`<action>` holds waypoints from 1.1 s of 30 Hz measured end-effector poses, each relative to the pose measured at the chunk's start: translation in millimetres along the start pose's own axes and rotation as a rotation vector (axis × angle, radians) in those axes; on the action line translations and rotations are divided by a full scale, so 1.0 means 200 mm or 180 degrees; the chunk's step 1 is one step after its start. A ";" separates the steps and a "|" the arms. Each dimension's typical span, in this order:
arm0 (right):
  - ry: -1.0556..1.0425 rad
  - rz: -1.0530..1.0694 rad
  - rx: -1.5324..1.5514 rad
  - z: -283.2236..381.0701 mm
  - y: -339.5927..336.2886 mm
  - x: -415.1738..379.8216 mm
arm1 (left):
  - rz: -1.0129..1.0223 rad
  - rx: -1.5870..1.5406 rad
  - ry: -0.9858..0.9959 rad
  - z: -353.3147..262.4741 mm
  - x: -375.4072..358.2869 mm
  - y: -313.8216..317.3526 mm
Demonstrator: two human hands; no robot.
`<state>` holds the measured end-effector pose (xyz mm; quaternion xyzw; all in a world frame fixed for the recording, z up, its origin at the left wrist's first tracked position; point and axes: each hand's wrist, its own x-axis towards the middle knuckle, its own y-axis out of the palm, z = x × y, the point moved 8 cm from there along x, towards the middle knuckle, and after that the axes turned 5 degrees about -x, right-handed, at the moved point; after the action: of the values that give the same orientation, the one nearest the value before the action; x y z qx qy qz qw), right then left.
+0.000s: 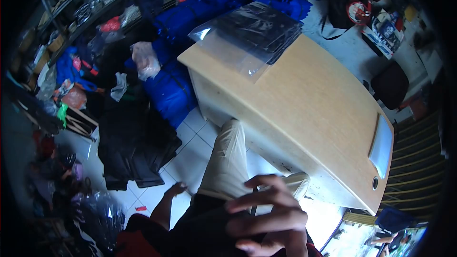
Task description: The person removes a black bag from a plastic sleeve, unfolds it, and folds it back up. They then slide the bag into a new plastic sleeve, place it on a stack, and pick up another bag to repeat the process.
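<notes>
My right hand (pixel 271 212) is raised close to the camera, fingers spread and bent, with nothing visible in it. It overlaps my lap and a beige trouser leg in this view. Lower at my other side, my left hand (pixel 177 189) hangs over the tiled floor, small and dim, its fingers loosely apart and holding nothing that shows. Ahead of me stands a light wooden desk (pixel 285 100), my knee (pixel 228 138) right by its front panel. On the desk's far left end lies a stack of dark items in clear plastic bags (pixel 252 33).
A heap of black fabric (pixel 133 143) lies on the floor to the left. Blue wrapped bundles (pixel 169 90) are piled behind it, near shelves (pixel 95 9) of bagged goods. A pale folder (pixel 381 145) rests at the desk's right end, and a dark chair (pixel 390 83) stands beyond.
</notes>
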<state>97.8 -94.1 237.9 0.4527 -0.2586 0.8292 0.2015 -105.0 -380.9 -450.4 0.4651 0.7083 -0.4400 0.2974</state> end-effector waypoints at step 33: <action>0.3516 0.0981 -0.5920 -1.29 -0.37 -0.95 | -0.2190 -0.5443 -0.0657 0.34 0.65 -1.26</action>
<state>69.2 102.5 -23.5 -0.3484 -0.7119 0.4146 0.4471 -386.8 -435.5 -500.5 -0.1897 0.8610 0.1288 0.4539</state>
